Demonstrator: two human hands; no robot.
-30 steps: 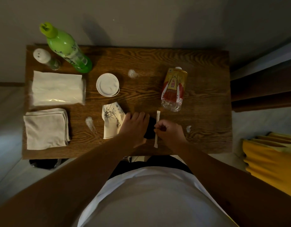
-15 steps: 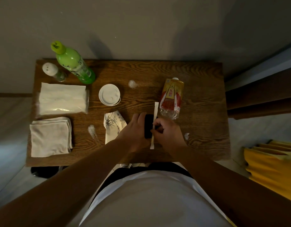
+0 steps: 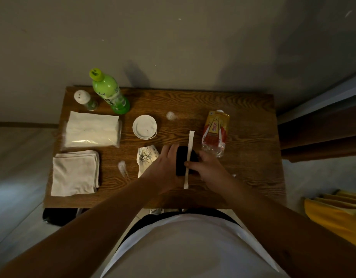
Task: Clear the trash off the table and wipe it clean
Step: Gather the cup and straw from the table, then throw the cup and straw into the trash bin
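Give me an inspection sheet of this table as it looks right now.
Surface: wooden table, white smudges on it.
Job's things: crushed drink pouch, white lid, printed paper scrap, paper-wrapped stick, folded cloth.
Clutter: green bottle, shaker, tissue pack.
Grippers: left hand and right hand around a black object; right fingers pinch the stick.
Cables: nothing seen.
Surroundings: grey wall, yellow fabric at right.

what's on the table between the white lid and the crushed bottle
In the head view, only a small white powdery spot lies between the lid and the crushed bottle, toward the back. The rest is bare wood of the table.
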